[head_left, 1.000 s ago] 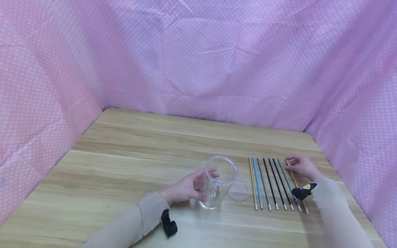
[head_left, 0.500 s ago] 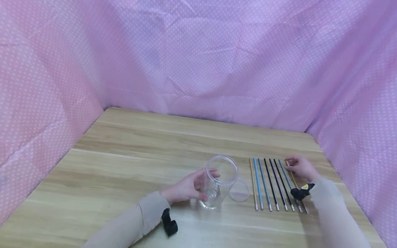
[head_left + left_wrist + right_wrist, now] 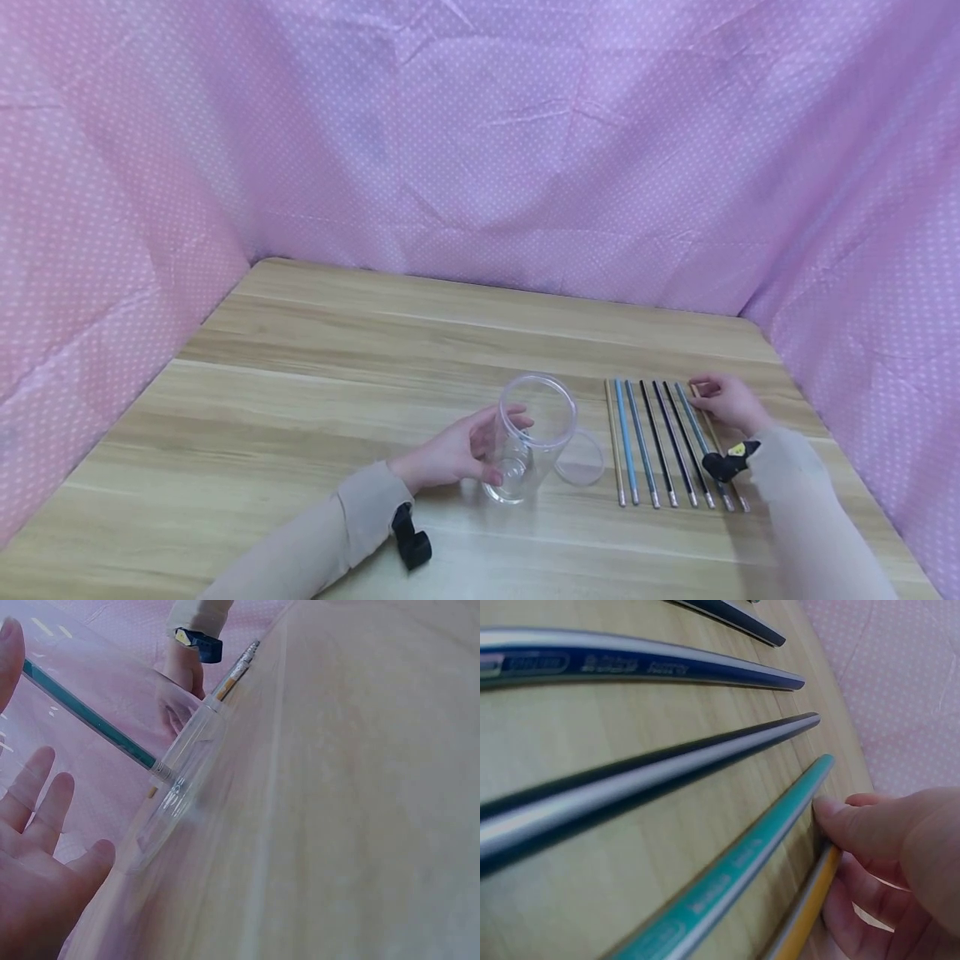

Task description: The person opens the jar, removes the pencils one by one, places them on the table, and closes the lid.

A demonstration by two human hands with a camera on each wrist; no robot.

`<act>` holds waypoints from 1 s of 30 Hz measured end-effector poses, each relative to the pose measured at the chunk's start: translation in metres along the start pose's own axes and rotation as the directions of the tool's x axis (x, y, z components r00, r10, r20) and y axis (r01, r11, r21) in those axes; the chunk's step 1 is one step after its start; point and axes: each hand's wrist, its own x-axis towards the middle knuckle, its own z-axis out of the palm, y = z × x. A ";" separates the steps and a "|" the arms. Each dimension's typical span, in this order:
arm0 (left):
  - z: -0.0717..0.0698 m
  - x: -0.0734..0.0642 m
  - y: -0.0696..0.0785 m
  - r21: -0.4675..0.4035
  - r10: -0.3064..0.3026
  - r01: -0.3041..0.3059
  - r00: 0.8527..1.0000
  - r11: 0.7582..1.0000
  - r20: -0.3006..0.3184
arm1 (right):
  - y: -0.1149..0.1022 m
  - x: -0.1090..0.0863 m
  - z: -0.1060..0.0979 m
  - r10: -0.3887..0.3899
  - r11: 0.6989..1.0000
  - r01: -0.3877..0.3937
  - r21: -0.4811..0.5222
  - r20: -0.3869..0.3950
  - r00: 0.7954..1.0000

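Observation:
My left hand [image 3: 461, 450] is wrapped around a clear plastic cup [image 3: 551, 454], which stands upright on the table, its fingers visible through the wall. A teal pencil [image 3: 90, 720] leans inside the cup in the left wrist view. At the right end of a row of pencils [image 3: 647, 446], my right hand [image 3: 731, 404] pinches the far end of a yellow pencil [image 3: 810, 904] between thumb and fingers; that pencil still lies along the tabletop. Beside it, close to the thumb, is a green pencil [image 3: 742, 859]. Dark pencils lie farther along, such as a black one [image 3: 652, 776].
A round clear lid [image 3: 579, 458] lies flat between the cup and the pencils. The wooden table [image 3: 337, 350] is enclosed by pink dotted cloth [image 3: 480, 167] at the back and both sides.
Almost nothing differs. Both hands keep their places at the cup and the yellow pencil; the whole head view has shifted very slightly.

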 end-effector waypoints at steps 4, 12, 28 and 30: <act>-0.001 0.000 -0.001 0.006 -0.002 0.002 1.000 1.000 0.002 | -0.001 -0.001 -0.001 -0.002 1.000 0.002 -0.008 -0.001 1.000; 0.000 -0.001 -0.002 -0.003 0.016 -0.016 1.000 1.000 0.010 | -0.007 -0.005 -0.002 -0.024 0.999 0.023 -0.027 -0.025 0.999; 0.002 -0.001 0.002 0.017 0.002 -0.002 1.000 1.000 -0.008 | -0.067 -0.018 0.006 -0.191 0.982 0.188 -0.034 -0.104 0.976; 0.002 -0.001 0.002 0.019 -0.001 0.002 1.000 1.000 -0.013 | -0.077 -0.020 0.009 -0.220 0.975 0.218 -0.032 -0.112 0.969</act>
